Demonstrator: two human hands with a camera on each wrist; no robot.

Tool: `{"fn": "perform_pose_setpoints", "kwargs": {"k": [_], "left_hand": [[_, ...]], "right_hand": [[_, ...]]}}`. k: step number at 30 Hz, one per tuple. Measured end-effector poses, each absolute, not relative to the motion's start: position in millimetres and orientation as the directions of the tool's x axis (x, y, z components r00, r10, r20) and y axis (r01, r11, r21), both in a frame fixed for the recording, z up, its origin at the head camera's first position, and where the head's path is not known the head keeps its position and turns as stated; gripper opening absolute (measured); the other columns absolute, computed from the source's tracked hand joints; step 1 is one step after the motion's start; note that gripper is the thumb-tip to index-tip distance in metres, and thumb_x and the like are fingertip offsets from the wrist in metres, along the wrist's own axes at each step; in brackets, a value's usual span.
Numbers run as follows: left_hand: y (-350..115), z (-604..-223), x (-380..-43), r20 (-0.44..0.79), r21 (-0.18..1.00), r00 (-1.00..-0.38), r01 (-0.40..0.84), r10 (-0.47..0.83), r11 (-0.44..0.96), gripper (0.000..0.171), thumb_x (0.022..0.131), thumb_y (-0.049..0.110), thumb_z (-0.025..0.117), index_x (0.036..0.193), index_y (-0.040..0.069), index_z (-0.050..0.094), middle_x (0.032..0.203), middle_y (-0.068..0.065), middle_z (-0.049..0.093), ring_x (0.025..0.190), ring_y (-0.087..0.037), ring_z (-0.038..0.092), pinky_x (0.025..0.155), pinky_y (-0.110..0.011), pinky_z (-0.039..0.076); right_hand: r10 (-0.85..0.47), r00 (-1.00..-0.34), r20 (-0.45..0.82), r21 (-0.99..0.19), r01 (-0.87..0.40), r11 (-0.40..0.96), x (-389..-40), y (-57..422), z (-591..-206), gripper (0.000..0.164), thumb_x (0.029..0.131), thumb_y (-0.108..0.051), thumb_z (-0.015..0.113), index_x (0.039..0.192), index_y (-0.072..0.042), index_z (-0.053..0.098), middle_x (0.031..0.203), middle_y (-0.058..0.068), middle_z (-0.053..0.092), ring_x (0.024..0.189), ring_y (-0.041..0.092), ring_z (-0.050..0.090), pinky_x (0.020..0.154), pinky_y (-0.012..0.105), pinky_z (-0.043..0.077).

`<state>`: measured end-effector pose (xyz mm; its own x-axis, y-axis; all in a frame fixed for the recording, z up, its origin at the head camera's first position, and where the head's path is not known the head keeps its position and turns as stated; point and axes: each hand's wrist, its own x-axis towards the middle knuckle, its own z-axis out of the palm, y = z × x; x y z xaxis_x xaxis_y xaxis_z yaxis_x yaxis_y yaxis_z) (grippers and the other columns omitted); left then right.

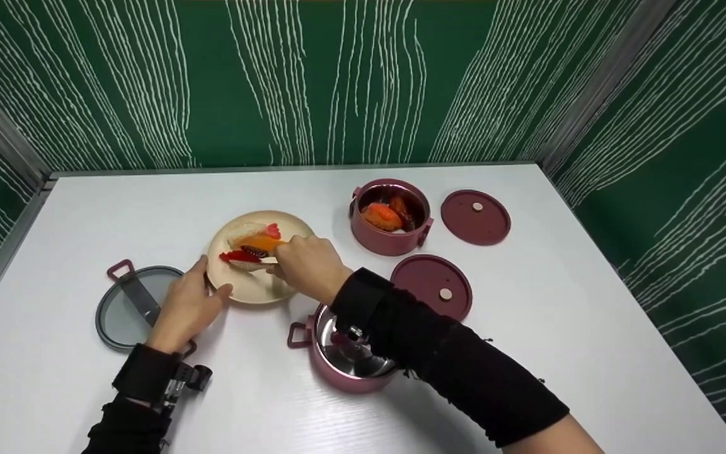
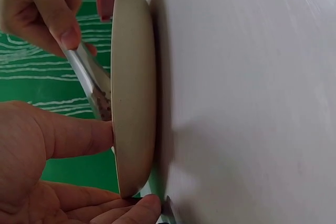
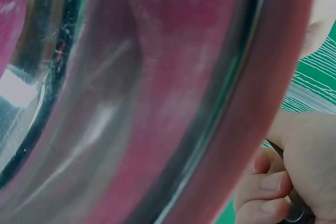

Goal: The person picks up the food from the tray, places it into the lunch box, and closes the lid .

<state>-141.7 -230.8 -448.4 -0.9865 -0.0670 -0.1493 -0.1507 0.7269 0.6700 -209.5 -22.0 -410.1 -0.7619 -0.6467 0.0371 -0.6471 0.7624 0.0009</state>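
My left hand [image 1: 190, 306] holds the near-left rim of a cream plate [image 1: 268, 290], its thumb on the rim and fingers at the underside in the left wrist view. On the plate lie a pale food piece [image 1: 244, 232] with a pink-red end, an orange piece [image 1: 261, 243] and a red piece [image 1: 232, 256]. My right hand [image 1: 309, 265] reaches in from the right and grips metal tongs [image 2: 86, 72] with perforated ends. The tong ends are among the food. A pink pot [image 3: 283, 51] stands under my right forearm, which hides part of it.
Another pink pot [image 1: 388, 243] with orange and brown food inside stands at the back. Two maroon lids [image 1: 476, 221] lie on the white table [image 1: 558, 328], one partly behind my right sleeve. A grey round pan-like piece [image 1: 111, 315] with a maroon handle lies left.
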Motion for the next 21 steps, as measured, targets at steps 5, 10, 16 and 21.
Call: {"fn": "perform_pose_setpoints", "kwargs": {"k": [5, 10, 16, 21], "left_hand": [[-230, -449, -141, -0.156, 0.67, -0.985, -0.156, -0.067, 0.726, 0.082, 0.103, 0.026, 0.06, 0.161, -0.01, 0.012, 0.161, -0.038, 0.019, 0.147, -0.055, 0.025, 0.122, -0.061, 0.024], [-230, -451, -141, -0.138, 0.671, -0.988, -0.14, -0.063, 0.728, 0.082, 0.103, 0.025, 0.059, 0.16, -0.011, 0.012, 0.161, -0.038, 0.02, 0.148, -0.054, 0.025, 0.122, -0.061, 0.024], [-231, -451, -139, -0.085, 0.67, -0.995, -0.102, -0.061, 0.735, 0.081, 0.102, 0.024, 0.06, 0.157, -0.016, 0.018, 0.158, -0.04, 0.028, 0.147, -0.053, 0.029, 0.121, -0.06, 0.028], [-230, -450, -139, -0.094, 0.673, -0.993, -0.113, -0.068, 0.731, 0.082, 0.102, 0.026, 0.061, 0.157, -0.015, 0.018, 0.159, -0.04, 0.026, 0.147, -0.053, 0.028, 0.122, -0.06, 0.026]], "right_hand": [[-0.65, -0.759, 0.036, -0.006, -0.65, 0.76, -212, -19, -410, 0.026, 0.1, -0.039, 0.069, 0.107, -0.015, 0.078, 0.086, 0.006, 0.073, 0.077, 0.024, 0.068, 0.065, 0.04, 0.06], [-0.642, -0.766, 0.047, -0.005, -0.642, 0.766, -214, -15, -409, 0.027, 0.099, -0.039, 0.07, 0.108, -0.015, 0.078, 0.091, 0.007, 0.075, 0.077, 0.028, 0.07, 0.066, 0.042, 0.061], [-0.635, -0.77, 0.056, -0.013, -0.637, 0.771, -214, -12, -405, 0.03, 0.1, -0.043, 0.068, 0.105, -0.014, 0.078, 0.092, 0.007, 0.076, 0.079, 0.03, 0.072, 0.067, 0.044, 0.061], [-0.651, -0.757, 0.059, -0.011, -0.653, 0.758, -212, -7, -401, 0.03, 0.1, -0.043, 0.067, 0.106, -0.014, 0.077, 0.09, 0.008, 0.075, 0.077, 0.03, 0.072, 0.065, 0.044, 0.061]]}}
